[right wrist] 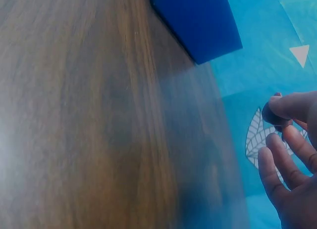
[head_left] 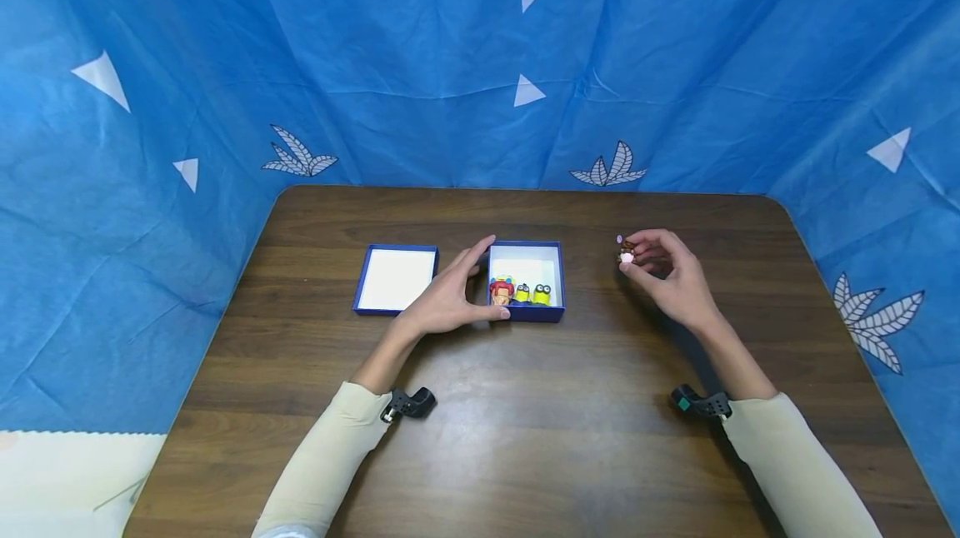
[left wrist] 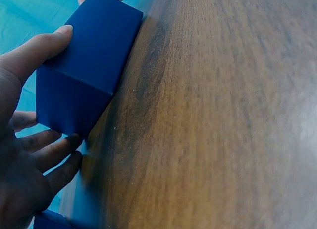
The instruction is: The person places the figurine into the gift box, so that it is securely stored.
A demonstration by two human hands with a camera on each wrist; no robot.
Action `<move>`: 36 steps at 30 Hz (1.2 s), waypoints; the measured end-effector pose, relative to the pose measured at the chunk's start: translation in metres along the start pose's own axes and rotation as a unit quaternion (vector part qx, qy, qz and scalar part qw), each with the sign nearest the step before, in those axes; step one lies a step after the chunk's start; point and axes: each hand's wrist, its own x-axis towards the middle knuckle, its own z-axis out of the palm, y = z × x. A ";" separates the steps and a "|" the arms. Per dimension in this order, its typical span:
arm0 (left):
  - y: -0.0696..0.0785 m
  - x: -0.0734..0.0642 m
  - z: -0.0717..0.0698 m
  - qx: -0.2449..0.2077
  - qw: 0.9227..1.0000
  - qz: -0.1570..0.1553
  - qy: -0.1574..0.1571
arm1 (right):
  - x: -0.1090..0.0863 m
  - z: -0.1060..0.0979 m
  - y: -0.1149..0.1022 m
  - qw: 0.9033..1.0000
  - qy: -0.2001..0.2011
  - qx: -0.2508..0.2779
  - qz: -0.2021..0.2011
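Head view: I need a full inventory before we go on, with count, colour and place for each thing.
Box: 1, blue, white inside, mid-table
Lid: 1, blue, white inside, left of box
Red figure: 1, red and tan, in box
Yellow figures: 2, yellow, in box
Brown figure: 1, brown with pale parts, in right hand
Table: 1, brown
Patterned cloth: blue, white prints, around table
Pale cloth: off-white, lower left
Wrist devices: 2, black, one per wrist
Sleeves: 2, cream, on arms
Hands: 2, bare, left on box, right holding brown figure
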 end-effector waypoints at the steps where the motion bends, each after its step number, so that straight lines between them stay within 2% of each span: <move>1: 0.000 0.000 0.000 0.000 1.000 0.000 0.000 | 0.001 0.001 0.003 1.000 0.000 -0.001 -0.001; 7: 0.001 0.001 -0.001 0.003 1.000 0.000 -0.001 | 0.008 0.007 0.023 1.000 -0.006 -0.009 0.014; 13: 0.002 0.001 -0.002 -0.001 1.000 0.001 0.000 | 0.011 0.014 0.015 0.999 -0.020 -0.006 0.037; 21: 0.001 0.000 -0.002 -0.001 1.000 0.001 -0.004 | 0.014 0.026 0.007 0.999 -0.033 -0.001 0.029; 24: 0.000 0.000 -0.002 -0.001 1.000 0.000 -0.005 | 0.016 0.030 0.002 0.999 -0.037 0.014 0.034; 30: 0.000 0.001 0.000 -0.002 1.000 -0.001 -0.006 | 0.022 0.037 -0.011 0.994 -0.033 0.077 0.071; 36: -0.001 0.002 -0.001 -0.002 1.000 -0.002 -0.005 | 0.029 0.045 -0.017 0.994 -0.047 0.068 0.068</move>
